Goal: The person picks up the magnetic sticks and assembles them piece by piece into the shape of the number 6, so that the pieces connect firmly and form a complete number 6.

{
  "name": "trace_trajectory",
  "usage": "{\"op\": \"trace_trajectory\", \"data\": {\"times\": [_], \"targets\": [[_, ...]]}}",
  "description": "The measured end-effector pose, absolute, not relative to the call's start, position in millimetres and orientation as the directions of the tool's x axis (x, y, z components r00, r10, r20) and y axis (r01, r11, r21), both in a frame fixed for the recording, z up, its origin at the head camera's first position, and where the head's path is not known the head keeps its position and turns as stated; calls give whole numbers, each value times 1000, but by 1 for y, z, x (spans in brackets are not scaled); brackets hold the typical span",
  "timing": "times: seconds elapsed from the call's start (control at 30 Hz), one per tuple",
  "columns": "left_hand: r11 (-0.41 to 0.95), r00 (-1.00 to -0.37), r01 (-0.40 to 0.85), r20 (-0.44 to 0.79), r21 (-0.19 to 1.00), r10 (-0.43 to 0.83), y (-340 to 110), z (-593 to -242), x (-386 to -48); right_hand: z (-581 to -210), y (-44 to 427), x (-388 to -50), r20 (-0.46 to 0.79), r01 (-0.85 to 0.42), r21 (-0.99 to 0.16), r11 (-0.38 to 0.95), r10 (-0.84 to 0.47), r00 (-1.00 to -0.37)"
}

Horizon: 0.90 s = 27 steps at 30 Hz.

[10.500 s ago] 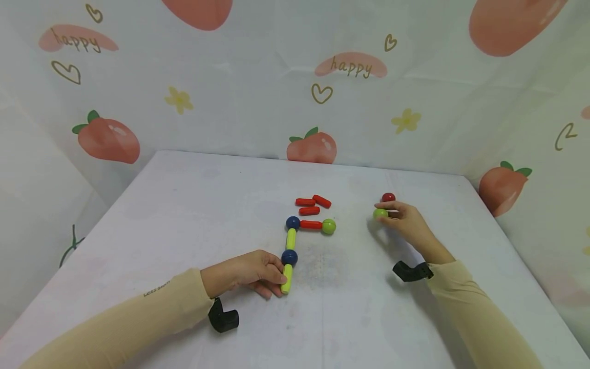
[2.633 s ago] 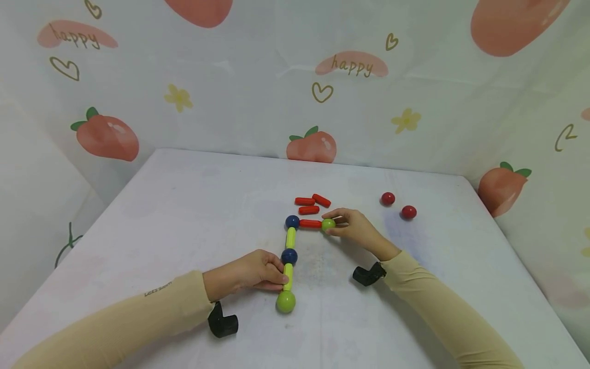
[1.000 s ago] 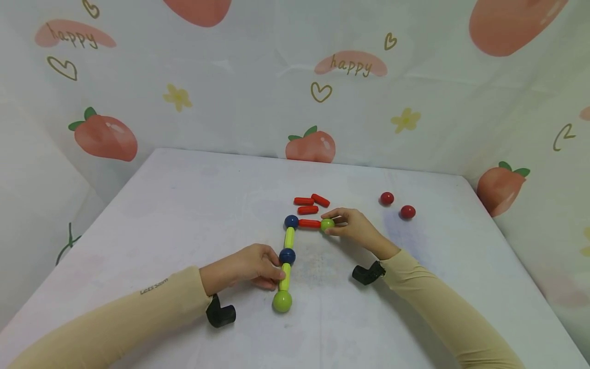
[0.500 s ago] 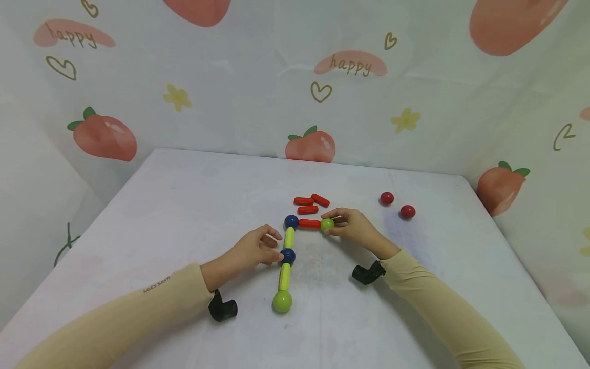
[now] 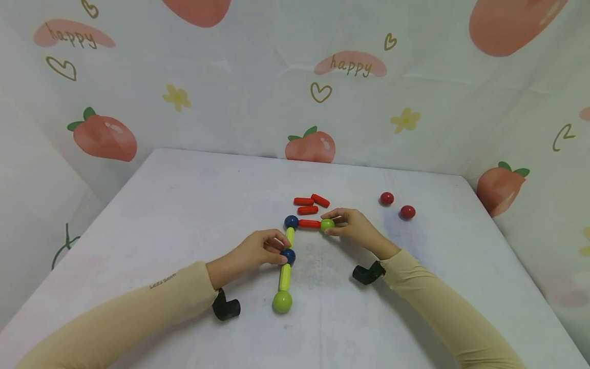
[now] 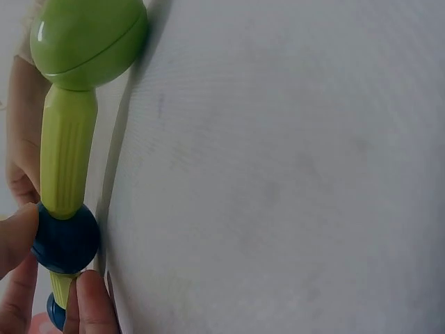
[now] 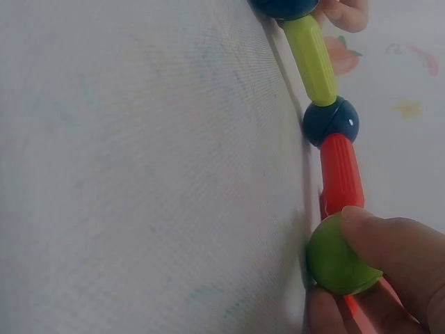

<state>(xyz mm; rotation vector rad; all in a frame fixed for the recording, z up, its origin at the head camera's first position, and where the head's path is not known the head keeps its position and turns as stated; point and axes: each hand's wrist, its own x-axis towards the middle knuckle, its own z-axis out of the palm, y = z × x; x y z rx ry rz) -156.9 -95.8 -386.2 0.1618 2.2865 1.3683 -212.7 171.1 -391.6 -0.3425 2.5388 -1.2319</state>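
A chain of balls and sticks lies bent on the white table. My left hand [image 5: 252, 255] pinches its middle blue ball [image 6: 66, 240] between thumb and fingers. A yellow-green stick [image 5: 285, 277] runs from that ball to a near green ball [image 5: 282, 302]. Another yellow-green stick [image 7: 311, 61] joins it to the corner blue ball [image 5: 291, 222]. From the corner a red stick [image 5: 309, 224] points right to a second green ball [image 7: 337, 257]. My right hand [image 5: 357, 230] grips this second green ball with thumb and fingers.
Several loose red sticks [image 5: 308, 210] lie just behind the chain's corner. Two red balls [image 5: 407, 212] rest apart at the back right of the table [image 5: 207, 195]. A patterned cloth [image 5: 258, 77] hangs behind the table's far edge.
A green ball, earlier in my right hand, now sits on the chain's near end. My right hand went to the other green ball. My left hand moved from the near stick up to the middle blue ball.
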Motion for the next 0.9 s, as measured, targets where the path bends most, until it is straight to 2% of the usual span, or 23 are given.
{"op": "trace_trajectory", "data": {"times": [0.9], "targets": [[508,-857,-135,-358,851,372,-97,-388,-161,-380,175,-220,-158,-98,-786,611,-351,-923]]}}
